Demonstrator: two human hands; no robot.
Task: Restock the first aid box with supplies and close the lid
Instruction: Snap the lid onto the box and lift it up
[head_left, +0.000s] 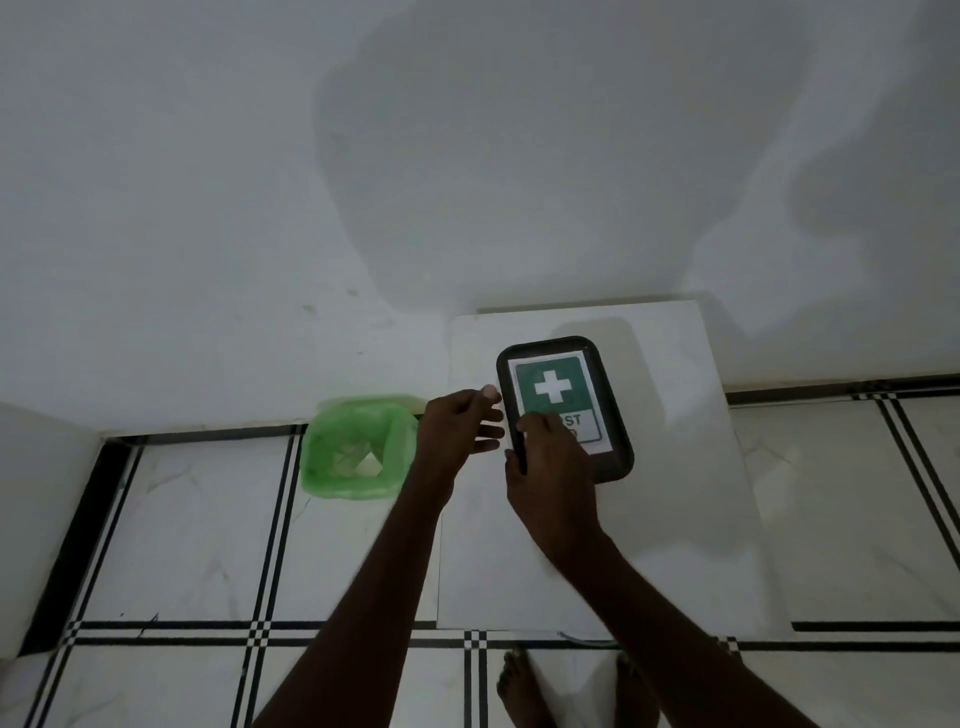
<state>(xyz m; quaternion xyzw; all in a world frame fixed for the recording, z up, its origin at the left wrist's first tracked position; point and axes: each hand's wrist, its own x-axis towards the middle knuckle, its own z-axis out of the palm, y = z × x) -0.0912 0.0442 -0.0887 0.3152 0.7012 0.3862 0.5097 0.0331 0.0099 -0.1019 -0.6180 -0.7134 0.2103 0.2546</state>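
Observation:
The first aid box (608, 379) is a dark rounded box with a green label bearing a white cross. It sits on a white tabletop (675, 519) with its lid down. My right hand (550, 473) lies on the near left corner of the lid, fingers wrapped over the edge. My left hand (460, 423) hovers just left of the box, fingers spread and holding nothing. No loose supplies show on the tabletop; the box's contents are hidden.
A bin lined with a green bag (358, 452) stands on the floor left of the table, with white scraps inside. The white wall rises behind. Black-lined floor tiles and a person's bare feet (519, 686) are below.

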